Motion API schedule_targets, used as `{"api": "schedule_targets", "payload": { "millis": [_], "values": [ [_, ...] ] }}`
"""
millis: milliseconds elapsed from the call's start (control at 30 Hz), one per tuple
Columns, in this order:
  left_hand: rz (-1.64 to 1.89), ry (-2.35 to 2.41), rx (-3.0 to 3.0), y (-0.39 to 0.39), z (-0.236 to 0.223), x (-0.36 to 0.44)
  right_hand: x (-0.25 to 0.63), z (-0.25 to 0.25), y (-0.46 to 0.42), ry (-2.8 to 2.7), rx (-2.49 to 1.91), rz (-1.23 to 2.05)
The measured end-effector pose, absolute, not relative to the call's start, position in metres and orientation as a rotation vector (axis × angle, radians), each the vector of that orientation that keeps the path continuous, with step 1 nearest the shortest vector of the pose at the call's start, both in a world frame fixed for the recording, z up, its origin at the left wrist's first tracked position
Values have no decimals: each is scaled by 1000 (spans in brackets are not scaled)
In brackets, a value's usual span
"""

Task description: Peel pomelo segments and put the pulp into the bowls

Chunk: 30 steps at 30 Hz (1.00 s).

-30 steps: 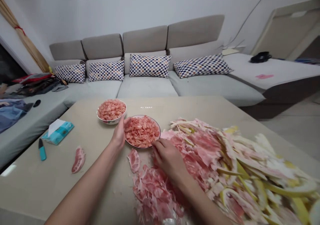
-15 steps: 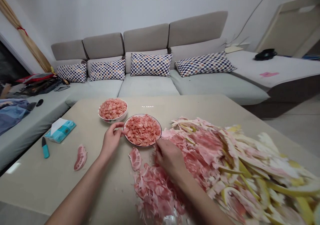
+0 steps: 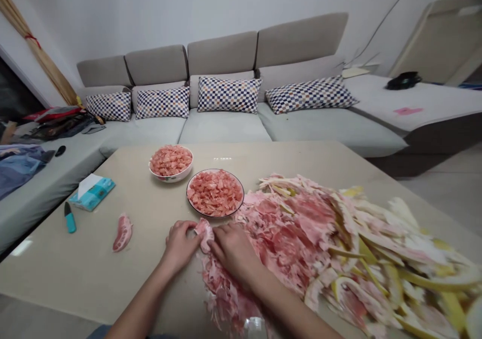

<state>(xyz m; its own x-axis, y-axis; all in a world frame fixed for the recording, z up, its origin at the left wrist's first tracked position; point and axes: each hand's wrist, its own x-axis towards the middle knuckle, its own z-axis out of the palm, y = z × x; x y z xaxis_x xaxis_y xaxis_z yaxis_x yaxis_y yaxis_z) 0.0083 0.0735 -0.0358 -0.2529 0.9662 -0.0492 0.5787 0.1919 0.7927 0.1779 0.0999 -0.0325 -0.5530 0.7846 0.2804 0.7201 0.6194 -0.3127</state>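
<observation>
Since both hands are right on it, the pomelo segment (image 3: 204,233) is the one to watch: it sits on top of a heap of pink shreds (image 3: 226,294), on the table (image 3: 94,258), just below the plate (image 3: 243,193). My read is the left hand (image 3: 179,246) is curled shut against one side, and the right hand (image 3: 234,248) is curved over the other, so the two are pinching it between them. I'd guess it's light, soft and a bit slippery, with skin that tears easily. Best to hold it by the membrane edge, not the juicy middle, or it'll go to mush.
</observation>
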Motion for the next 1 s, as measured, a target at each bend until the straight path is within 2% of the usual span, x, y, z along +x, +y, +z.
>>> {"api": "schedule_targets", "payload": {
  "millis": [333, 533, 633, 767, 933, 1000],
  "values": [
    [1351, 1399, 1057, 48, -4, 21, 175, -23, 93, -1898, -1018, 906],
    [1480, 1468, 999, 34, 5, 1, 181, -5, 91, -1584, -925, 1302],
    [1572, 1623, 928, 37, 4, -19, 188, 0, 97, -1367, -923, 1327],
    [1459, 1645, 908, 35, 3, -20, 188, 4, 96, -1418, -944, 1322],
    [1205, 1132, 758, 24, 5, 16, 171, -5, 77, -1570, -947, 1278],
    [1241, 1060, 743, 23, 6, 21, 167, -8, 73, -1666, -897, 1262]
  ]
}}
